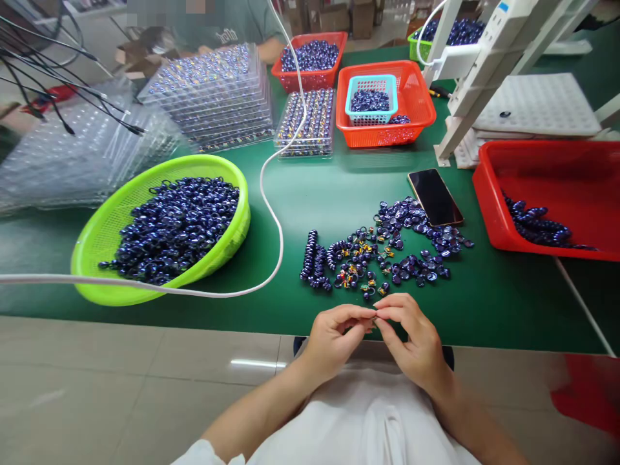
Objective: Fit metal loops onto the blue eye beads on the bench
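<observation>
Green table (314, 184), blue parts (398, 244) scattered just beyond left hand (334, 339) and right hand (414, 332); step looks like fine two-handed work.
Both pinch narrow, fingertips nearly meeting on a small piece (374, 316) between them, mostly hidden; next move likely calls for steady, light alignment.

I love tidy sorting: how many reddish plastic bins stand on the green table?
3: a red far bin at back centre; an orange-red middle bin around a light-blue plastic basket; a red right-hand bin. Stacked clear plastic trays might hide more.
</observation>
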`<state>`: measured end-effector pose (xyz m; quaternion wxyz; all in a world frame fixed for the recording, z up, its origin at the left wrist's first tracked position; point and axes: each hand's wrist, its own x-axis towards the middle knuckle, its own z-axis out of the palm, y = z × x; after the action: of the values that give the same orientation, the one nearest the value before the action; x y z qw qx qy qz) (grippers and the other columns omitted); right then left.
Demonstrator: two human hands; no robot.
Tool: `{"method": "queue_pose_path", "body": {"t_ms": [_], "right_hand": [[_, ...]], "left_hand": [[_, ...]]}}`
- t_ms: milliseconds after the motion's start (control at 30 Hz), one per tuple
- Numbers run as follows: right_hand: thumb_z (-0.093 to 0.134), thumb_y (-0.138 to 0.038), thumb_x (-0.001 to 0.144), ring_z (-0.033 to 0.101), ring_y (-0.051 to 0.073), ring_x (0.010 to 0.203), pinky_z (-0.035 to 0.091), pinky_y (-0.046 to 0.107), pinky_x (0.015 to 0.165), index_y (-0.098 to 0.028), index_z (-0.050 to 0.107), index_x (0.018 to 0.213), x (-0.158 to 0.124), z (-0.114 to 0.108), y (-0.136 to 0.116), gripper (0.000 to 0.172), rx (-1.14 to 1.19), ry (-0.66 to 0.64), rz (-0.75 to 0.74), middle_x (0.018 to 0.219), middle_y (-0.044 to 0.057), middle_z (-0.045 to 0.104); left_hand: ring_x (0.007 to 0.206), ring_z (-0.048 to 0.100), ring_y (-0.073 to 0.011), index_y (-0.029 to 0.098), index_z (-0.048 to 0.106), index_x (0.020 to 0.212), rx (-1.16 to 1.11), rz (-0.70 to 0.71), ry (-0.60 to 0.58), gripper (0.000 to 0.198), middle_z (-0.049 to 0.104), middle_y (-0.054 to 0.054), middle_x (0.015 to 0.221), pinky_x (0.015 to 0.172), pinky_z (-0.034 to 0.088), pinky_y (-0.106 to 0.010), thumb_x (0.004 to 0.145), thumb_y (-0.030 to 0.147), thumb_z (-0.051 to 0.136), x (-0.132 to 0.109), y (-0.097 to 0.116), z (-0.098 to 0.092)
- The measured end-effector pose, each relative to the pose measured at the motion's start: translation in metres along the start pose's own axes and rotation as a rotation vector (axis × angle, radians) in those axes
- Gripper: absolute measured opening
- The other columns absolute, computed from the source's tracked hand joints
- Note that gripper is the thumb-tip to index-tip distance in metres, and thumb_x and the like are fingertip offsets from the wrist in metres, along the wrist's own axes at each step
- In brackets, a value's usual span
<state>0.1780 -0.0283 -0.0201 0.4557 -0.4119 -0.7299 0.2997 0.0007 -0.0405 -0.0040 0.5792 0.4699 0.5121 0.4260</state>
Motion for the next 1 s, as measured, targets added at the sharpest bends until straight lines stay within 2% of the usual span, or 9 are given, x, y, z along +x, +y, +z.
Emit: {"method": "queue_pose_path", "body": {"t_ms": [67, 133, 233, 333, 467, 600, 833, 1000], "right_hand": [[0.059, -0.008, 0.087, 0.063, 0.025, 0.1, 0.053, 0.044, 0.087, -0.025, 0.061, 0.102, 0.0, -0.003, 0.001, 0.023, -0.008, -0.011, -0.01, 0.102, 0.008, 0.067], [0.058, -0.008, 0.087, 0.062, 0.026, 0.102, 0.052, 0.045, 0.088, -0.024, 0.06, 0.1, 0.0, -0.007, 0.002, 0.02, -0.017, -0.034, 0.009, 0.104, 0.008, 0.066], [0.057, -0.01, 0.087, 0.062, 0.026, 0.102, 0.051, 0.045, 0.089, -0.024, 0.06, 0.096, 0.003, -0.011, 0.001, 0.016, -0.028, -0.055, 0.039, 0.104, 0.008, 0.065], [0.057, -0.009, 0.087, 0.061, 0.025, 0.1, 0.051, 0.044, 0.088, -0.023, 0.059, 0.095, 0.005, -0.009, -0.002, 0.017, -0.017, -0.051, 0.026, 0.102, 0.008, 0.064], [0.057, -0.007, 0.086, 0.061, 0.024, 0.097, 0.051, 0.043, 0.087, -0.023, 0.059, 0.095, 0.006, -0.004, -0.003, 0.019, 0.011, -0.037, 0.03, 0.1, 0.007, 0.064], [0.058, -0.009, 0.087, 0.062, 0.024, 0.096, 0.052, 0.042, 0.085, -0.024, 0.06, 0.095, 0.005, -0.004, -0.001, 0.017, 0.017, -0.016, 0.057, 0.099, 0.007, 0.065], [0.057, -0.01, 0.087, 0.063, 0.023, 0.094, 0.052, 0.042, 0.084, -0.024, 0.06, 0.094, 0.009, -0.004, -0.001, 0.015, 0.017, -0.013, 0.054, 0.097, 0.007, 0.066], [0.057, -0.008, 0.087, 0.063, 0.023, 0.094, 0.052, 0.041, 0.085, -0.023, 0.06, 0.095, 0.009, -0.004, -0.001, 0.017, 0.031, -0.021, 0.036, 0.096, 0.006, 0.065]], "left_hand": [[0.086, 0.07, -0.0207, 0.021, 0.076, 0.1, 0.25, 0.208, 0.019, 0.018, 0.076, -0.008, 0.095, 0.08, 0.057, -0.034, 0.087, 0.019, 0.064, 0.001, 0.0, -0.012], [0.093, 0.067, -0.0216, 0.023, 0.072, 0.107, 0.526, 0.389, 0.13, 0.022, 0.072, -0.009, 0.1, 0.084, 0.056, -0.035, 0.088, 0.017, 0.063, 0.005, -0.001, -0.027], [0.095, 0.063, -0.0243, 0.022, 0.067, 0.111, 0.852, 0.466, 0.301, 0.027, 0.067, -0.01, 0.101, 0.084, 0.055, -0.039, 0.085, 0.023, 0.069, 0.016, -0.006, -0.046], [0.094, 0.062, -0.0257, 0.02, 0.064, 0.105, 1.038, 0.488, 0.331, 0.024, 0.064, -0.01, 0.098, 0.082, 0.055, -0.04, 0.083, 0.025, 0.072, 0.026, -0.012, -0.053], [0.089, 0.063, -0.0227, 0.019, 0.063, 0.091, 1.099, 0.528, 0.286, 0.003, 0.065, -0.009, 0.093, 0.08, 0.055, -0.036, 0.089, 0.018, 0.062, 0.03, -0.011, -0.053], [0.084, 0.064, -0.02, 0.02, 0.061, 0.083, 1.083, 0.529, 0.244, 0.011, 0.067, -0.007, 0.091, 0.076, 0.054, -0.033, 0.089, 0.012, 0.056, 0.028, -0.005, -0.054], [0.086, 0.063, -0.0228, 0.019, 0.059, 0.09, 1.174, 0.517, 0.093, 0.009, 0.067, -0.008, 0.089, 0.076, 0.054, -0.036, 0.091, 0.012, 0.053, 0.026, -0.002, -0.059], [0.085, 0.064, -0.0228, 0.019, 0.058, 0.098, 1.154, 0.49, 0.095, 0.007, 0.068, -0.008, 0.09, 0.076, 0.054, -0.036, 0.092, 0.016, 0.056, 0.024, -0.003, -0.062]]}}
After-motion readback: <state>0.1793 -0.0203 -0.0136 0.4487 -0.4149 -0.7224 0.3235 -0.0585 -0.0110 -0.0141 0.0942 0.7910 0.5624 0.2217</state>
